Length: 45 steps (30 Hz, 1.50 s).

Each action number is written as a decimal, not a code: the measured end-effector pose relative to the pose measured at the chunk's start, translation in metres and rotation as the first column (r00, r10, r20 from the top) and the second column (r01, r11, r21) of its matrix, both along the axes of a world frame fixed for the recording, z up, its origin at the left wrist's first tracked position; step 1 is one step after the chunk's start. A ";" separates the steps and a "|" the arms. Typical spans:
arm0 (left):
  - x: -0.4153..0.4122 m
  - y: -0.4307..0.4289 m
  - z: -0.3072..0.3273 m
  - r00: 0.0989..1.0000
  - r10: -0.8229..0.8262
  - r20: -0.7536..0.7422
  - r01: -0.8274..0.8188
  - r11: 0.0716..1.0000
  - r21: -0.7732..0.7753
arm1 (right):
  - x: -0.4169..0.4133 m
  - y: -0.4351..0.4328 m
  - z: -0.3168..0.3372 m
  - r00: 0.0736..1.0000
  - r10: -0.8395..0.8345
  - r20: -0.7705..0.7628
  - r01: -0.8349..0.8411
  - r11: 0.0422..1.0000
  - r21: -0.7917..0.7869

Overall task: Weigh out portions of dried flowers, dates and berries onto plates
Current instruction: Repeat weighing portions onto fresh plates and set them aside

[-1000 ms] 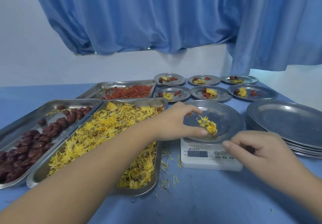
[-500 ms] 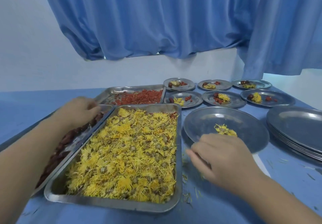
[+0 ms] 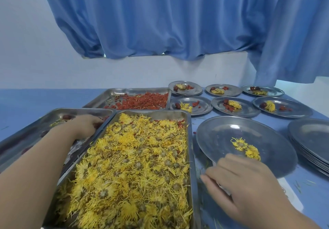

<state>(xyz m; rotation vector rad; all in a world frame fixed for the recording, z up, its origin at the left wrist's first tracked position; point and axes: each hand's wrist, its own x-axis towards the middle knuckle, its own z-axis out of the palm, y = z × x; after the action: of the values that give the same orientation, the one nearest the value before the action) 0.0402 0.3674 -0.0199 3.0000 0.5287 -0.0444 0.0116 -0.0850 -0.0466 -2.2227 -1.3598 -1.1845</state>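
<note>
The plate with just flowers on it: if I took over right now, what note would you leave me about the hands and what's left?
Left hand: down in the date tray, reaching among the dates; can't tell if it holds one.
Right hand: open, over the near rim of the front plate.
Things: flower tray in the middle, berry tray behind it, empty plate stack far right.
Done: the front plate has flowers only; six back plates look finished with all three.
Left: add a date and berries to the front plate, then fill more plates.
</note>
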 end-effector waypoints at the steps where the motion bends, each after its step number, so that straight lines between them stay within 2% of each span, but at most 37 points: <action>1: 0.000 0.000 0.002 1.000 0.012 -0.028 -0.013 1.000 -0.009 | 0.000 0.000 0.000 1.000 -0.003 -0.003 0.003 1.000 -0.005; 8: -0.014 0.005 0.002 0.995 0.097 0.024 -0.097 0.995 -0.009 | 0.000 -0.001 0.001 0.999 0.025 -0.029 -0.024 0.999 0.023; 13: -0.032 -0.012 0.017 0.947 0.136 0.290 -0.106 0.987 -0.118 | 0.000 -0.002 0.002 0.997 0.016 -0.073 -0.014 1.000 0.024; 16: -0.032 -0.046 0.031 0.920 0.084 0.383 -0.019 0.985 -0.169 | -0.001 -0.006 0.006 0.993 -0.005 -0.117 0.015 0.996 0.086; 18: -0.031 -0.078 0.041 0.935 -0.025 0.354 0.093 0.980 -0.177 | -0.001 -0.013 0.008 0.982 0.000 -0.187 0.034 0.984 0.175; 21: -0.030 -0.132 0.053 0.927 -0.185 0.326 0.250 0.953 -0.172 | 0.002 -0.027 0.013 0.917 0.109 -0.384 0.055 0.918 0.393; 25: -0.025 -0.206 0.063 0.870 -0.354 0.343 0.414 0.902 -0.122 | 0.009 -0.044 0.021 0.791 0.267 -0.551 0.245 0.686 0.685; 28: -0.017 -0.256 0.065 0.820 -0.449 0.355 0.516 0.849 -0.118 | 0.019 -0.055 0.022 0.727 0.368 -0.579 0.348 0.529 0.774; 30: -0.010 -0.283 0.063 0.793 -0.525 0.309 0.571 0.817 -0.076 | 0.024 -0.060 0.022 0.708 0.395 -0.586 0.386 0.478 0.789; 34: 0.007 -0.317 0.052 0.817 -0.542 0.199 0.560 0.828 -0.043 | 0.025 -0.061 0.025 0.691 0.425 -0.585 0.396 0.455 0.798; 39: 0.021 -0.332 0.029 0.871 -0.476 0.123 0.477 0.878 0.020 | 0.016 -0.056 0.028 0.715 0.370 -0.593 0.338 0.560 0.757; 41: 0.021 -0.327 0.031 0.887 -0.434 0.160 0.445 0.895 -0.037 | 0.013 -0.053 0.030 0.707 0.379 -0.597 0.327 0.573 0.751; 44: 0.024 -0.303 0.044 0.902 -0.360 0.237 0.395 0.911 -0.119 | 0.016 -0.047 0.039 0.603 0.506 -0.617 0.394 0.483 0.782; 45: 0.025 -0.293 0.049 0.911 -0.329 0.250 0.371 0.918 -0.143 | 0.021 -0.044 0.044 0.571 0.518 -0.638 0.419 0.484 0.768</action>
<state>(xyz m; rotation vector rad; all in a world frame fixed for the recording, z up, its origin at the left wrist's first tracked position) 0.0657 0.0748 0.0294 2.8224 -0.0426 0.2019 0.0328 -0.1289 -0.0029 -1.4620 -0.2121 -0.3892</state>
